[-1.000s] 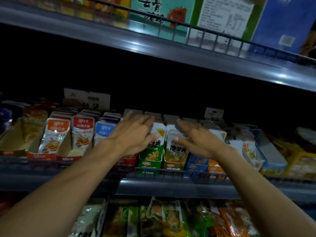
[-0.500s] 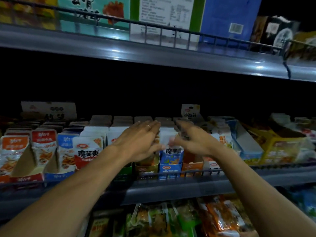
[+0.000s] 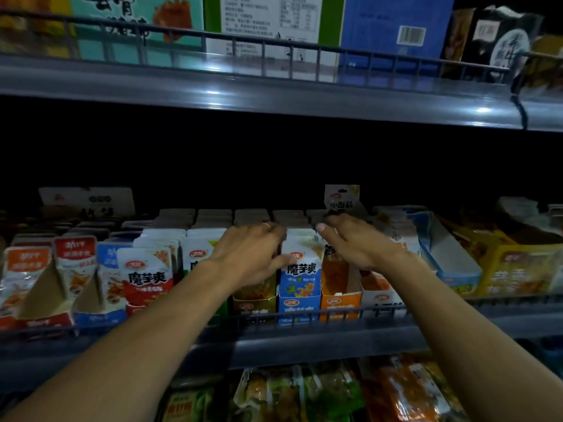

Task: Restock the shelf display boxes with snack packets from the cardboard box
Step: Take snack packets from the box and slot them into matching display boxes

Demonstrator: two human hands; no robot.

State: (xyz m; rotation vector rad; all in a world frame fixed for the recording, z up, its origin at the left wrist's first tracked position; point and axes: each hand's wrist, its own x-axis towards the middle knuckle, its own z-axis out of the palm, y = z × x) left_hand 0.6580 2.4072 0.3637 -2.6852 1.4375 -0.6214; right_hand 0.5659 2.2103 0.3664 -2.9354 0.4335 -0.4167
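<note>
Both of the person's hands reach over the middle grey metal shelf (image 3: 304, 339) to a row of blue-and-white snack packets (image 3: 300, 263) standing upright in a blue cardboard display box (image 3: 298, 306). The left hand (image 3: 249, 254) lies against the left side of the row, its fingers curled over the packet tops and its thumb pressed on the face of the front packet. The right hand (image 3: 359, 242) hovers at the right of the same row, its fingers bent down toward the packet tops; whether it grips anything cannot be told. Just right of the blue box, an orange cardboard display box (image 3: 339, 303) holds orange packets that sit lower, leaving its front part bare. To the left, a red-and-white packet (image 3: 146, 278) fronts another filled row, and farther left, red and blue boxes with angled brown card sides (image 3: 42, 293) hold more white-topped packets. A long blue tray (image 3: 447, 257) lies at the right. The cardboard supply box is out of view.
</note>
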